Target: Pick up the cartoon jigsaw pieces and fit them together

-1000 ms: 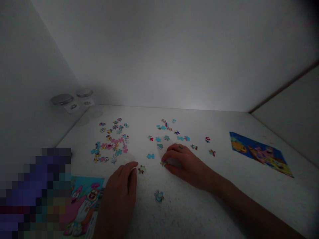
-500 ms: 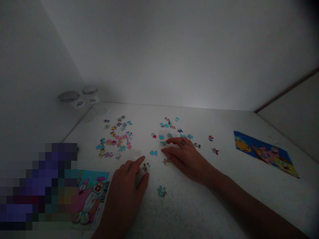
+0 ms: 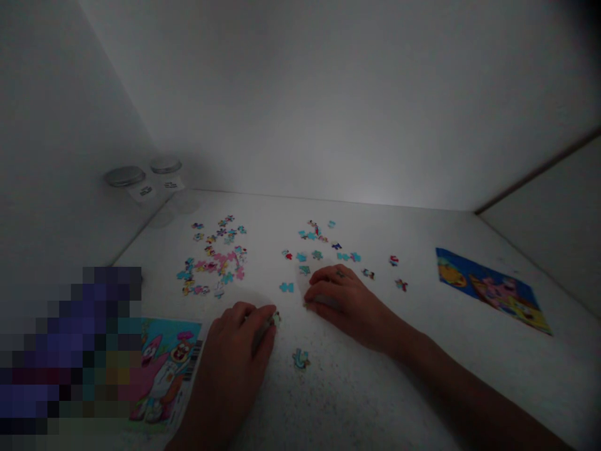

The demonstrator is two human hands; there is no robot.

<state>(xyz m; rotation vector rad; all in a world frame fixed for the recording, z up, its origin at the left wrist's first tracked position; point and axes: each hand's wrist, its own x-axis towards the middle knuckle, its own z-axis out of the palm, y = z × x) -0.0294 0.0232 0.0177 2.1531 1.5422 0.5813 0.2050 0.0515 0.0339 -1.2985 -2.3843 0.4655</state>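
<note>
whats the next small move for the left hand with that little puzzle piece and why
I'd probably lift the small multicoloured jigsaw piece and check it against the glossy cartoon picture card. The left hand has its fingertips closed at the piece, and the card lies right beside that hand, so it looks like a short move. The right hand rests apart from it.

White walls [image 3: 328,106] close in around a speckled white tabletop [image 3: 375,401], and the light is dim except for a pale glow low on the back wall. At right, a grey side panel [image 3: 544,263] has a thin brown edge [image 3: 539,169].
</note>
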